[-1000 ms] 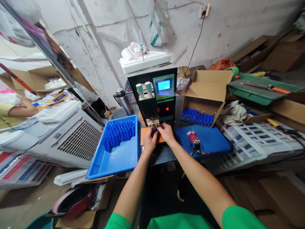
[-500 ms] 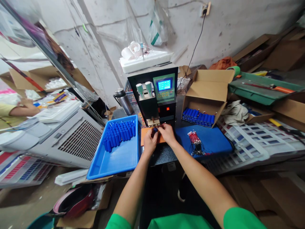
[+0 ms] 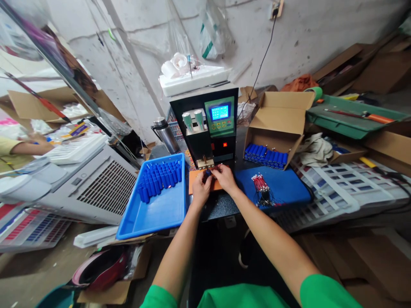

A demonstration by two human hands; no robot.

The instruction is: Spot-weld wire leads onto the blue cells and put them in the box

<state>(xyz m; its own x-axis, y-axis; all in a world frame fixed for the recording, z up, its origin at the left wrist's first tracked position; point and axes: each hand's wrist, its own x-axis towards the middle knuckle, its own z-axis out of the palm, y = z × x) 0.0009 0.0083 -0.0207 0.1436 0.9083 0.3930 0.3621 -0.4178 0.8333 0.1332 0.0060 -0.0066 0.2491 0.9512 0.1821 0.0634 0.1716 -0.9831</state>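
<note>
My left hand (image 3: 202, 187) is closed around a small blue cylindrical battery cell (image 3: 208, 173), mostly hidden by my fingers. It is held just under the electrode tips (image 3: 204, 162) of a black spot welder (image 3: 189, 128) with a lit blue screen. My right hand (image 3: 225, 177) pinches at the far side of the same cell; whatever lies between its fingertips is too small to make out. Below both hands lies an orange pad (image 3: 195, 188). To the right, a bundle of red and black wire leads (image 3: 261, 184) rests on a blue case (image 3: 285, 184).
Blue cells stand in a blue tray (image 3: 150, 218) at the left. More lie in an open cardboard box (image 3: 279, 111) at the right. A steel flask (image 3: 167, 134) stands behind the tray. At far left a co-worker's arm (image 3: 30, 148) reaches over another work area.
The view has shifted very slightly. Both hands keep their places at the cell under the electrodes.
</note>
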